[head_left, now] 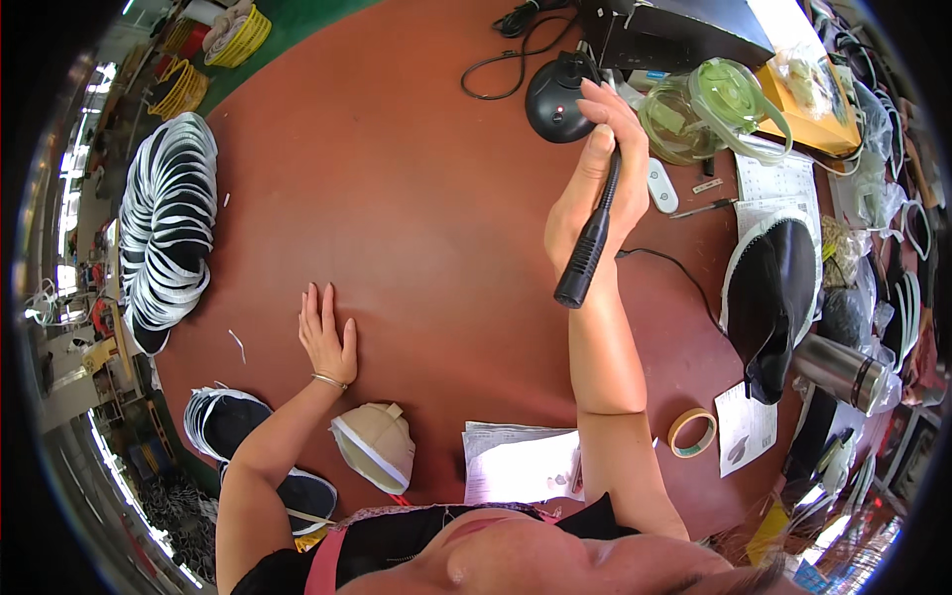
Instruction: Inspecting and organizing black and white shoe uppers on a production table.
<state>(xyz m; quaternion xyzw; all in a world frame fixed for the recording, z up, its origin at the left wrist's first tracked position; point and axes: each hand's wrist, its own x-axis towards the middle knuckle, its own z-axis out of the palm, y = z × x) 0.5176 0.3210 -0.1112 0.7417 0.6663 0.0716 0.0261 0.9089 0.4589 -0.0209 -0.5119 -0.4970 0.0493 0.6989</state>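
Observation:
My left hand (325, 342) lies flat on the reddish-brown table (397, 188), fingers stretched out, a bracelet at its wrist. Close to that forearm sits a beige cap-like fabric piece (375, 446) with a white edge. My right hand (580, 203) is raised at the black gooseneck microphone (589, 248), whose stem crosses in front of the palm. Its fingers are extended toward the round black base (557, 99), and they do not wrap round the stem. Whether the fingertips touch the base, I cannot tell.
A long stack of black-and-white curved pieces (171, 223) lies at the far left. To the right stand a green-lidded jug (684, 114), a black cap-shaped piece (769, 288) and a steel flask (841, 372). Papers (521, 466) and a tape roll (692, 433) lie near me.

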